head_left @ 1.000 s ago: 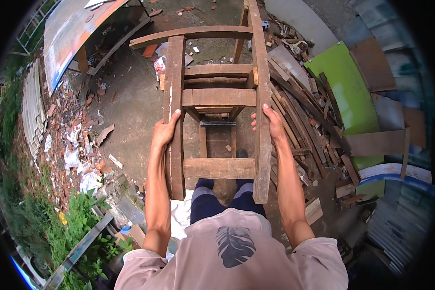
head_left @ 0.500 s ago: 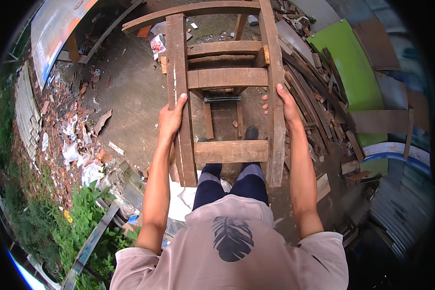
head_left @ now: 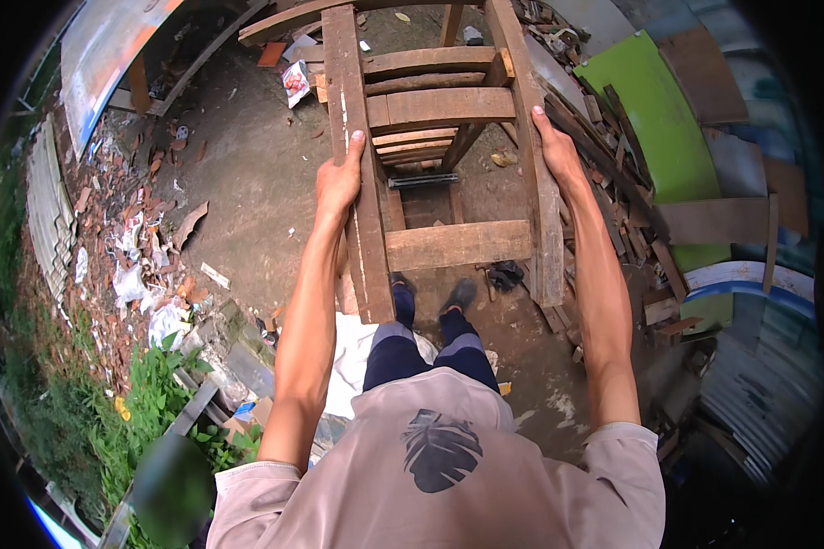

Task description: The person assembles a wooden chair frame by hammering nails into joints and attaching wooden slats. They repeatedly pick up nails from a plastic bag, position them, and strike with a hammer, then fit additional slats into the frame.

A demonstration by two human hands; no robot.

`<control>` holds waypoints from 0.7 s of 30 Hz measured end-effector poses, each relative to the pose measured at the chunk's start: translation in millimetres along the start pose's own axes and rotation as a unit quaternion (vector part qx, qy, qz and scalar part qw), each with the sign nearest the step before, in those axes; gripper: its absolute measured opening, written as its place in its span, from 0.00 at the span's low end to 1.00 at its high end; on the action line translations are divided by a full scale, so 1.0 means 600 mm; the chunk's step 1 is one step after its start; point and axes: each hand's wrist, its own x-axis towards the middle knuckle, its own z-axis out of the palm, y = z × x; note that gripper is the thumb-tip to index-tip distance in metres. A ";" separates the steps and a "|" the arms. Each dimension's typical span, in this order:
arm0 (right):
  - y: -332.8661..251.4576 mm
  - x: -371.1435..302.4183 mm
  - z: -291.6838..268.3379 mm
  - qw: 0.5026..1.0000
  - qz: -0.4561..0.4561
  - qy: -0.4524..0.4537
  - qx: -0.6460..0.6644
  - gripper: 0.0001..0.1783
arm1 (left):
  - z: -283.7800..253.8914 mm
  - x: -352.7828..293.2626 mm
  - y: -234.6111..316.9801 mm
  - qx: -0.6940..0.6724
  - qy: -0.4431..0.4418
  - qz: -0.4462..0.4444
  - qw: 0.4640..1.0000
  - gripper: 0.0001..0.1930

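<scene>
wooden frame [head_left: 458, 244] between left grip [head_left: 339, 181] and right grip [head_left: 558, 152], both clasped on its long outer sides

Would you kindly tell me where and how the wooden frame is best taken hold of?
The wooden frame is probably best gripped by its two long side rails, one hand from each outer side, as the left hand and right hand have it. These rails run lengthwise, joined by crosspieces, so holding both likely steadies it.

No text, label or number can be read.
</scene>
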 end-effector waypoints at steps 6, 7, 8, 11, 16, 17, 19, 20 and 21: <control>0.083 -0.010 -0.086 1.000 -0.007 -0.013 0.019 0.49 | 0.112 -0.079 -0.052 -0.011 0.019 0.027 0.999 0.42; 0.101 -0.014 -0.093 0.999 -0.021 -0.004 0.032 0.48 | 0.126 -0.084 -0.062 -0.008 0.033 0.035 0.999 0.42; 0.119 -0.015 -0.096 0.998 -0.034 0.004 0.045 0.48 | 0.132 -0.085 -0.075 -0.007 0.048 0.042 0.998 0.43; 0.094 -0.032 -0.072 0.998 -0.069 0.001 0.006 0.49 | 0.109 -0.074 -0.097 0.011 0.100 0.035 0.994 0.45; 0.116 0.001 -0.035 0.981 -0.135 0.034 -0.133 0.57 | 0.060 -0.068 -0.088 0.138 0.180 0.069 0.971 0.45; 0.115 0.007 -0.036 0.981 -0.150 0.020 -0.121 0.58 | 0.058 -0.073 -0.084 0.162 0.200 0.083 0.963 0.45; 0.113 -0.012 -0.034 0.987 -0.122 -0.052 -0.093 0.53 | 0.048 -0.080 -0.087 0.186 0.268 0.117 0.938 0.43; 0.114 -0.032 -0.036 0.985 -0.099 -0.115 -0.080 0.51 | 0.039 -0.085 -0.091 0.199 0.301 0.132 0.923 0.42; 0.132 -0.049 -0.046 0.986 -0.110 -0.104 -0.069 0.49 | 0.046 -0.101 -0.093 0.187 0.297 0.170 0.921 0.40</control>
